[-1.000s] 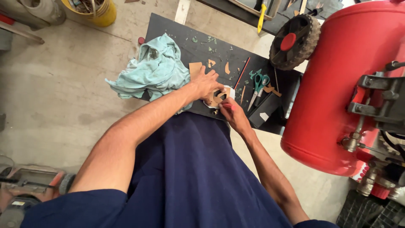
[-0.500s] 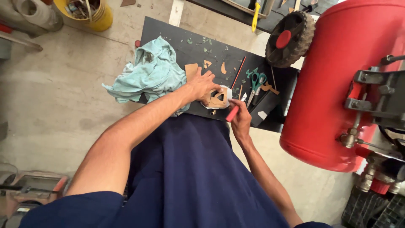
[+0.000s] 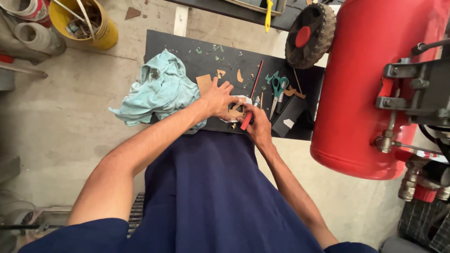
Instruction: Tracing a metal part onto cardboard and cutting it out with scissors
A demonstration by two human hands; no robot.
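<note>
Concrete floor (image 3: 56,122), black board (image 3: 187,44), red tank (image 3: 370,84), yellow bucket (image 3: 101,33).

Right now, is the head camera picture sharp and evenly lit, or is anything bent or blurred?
Head view: soft, even light, no glare; left hand and right hand look sharp; the wide lens bows the red tank at the frame edge.
</note>
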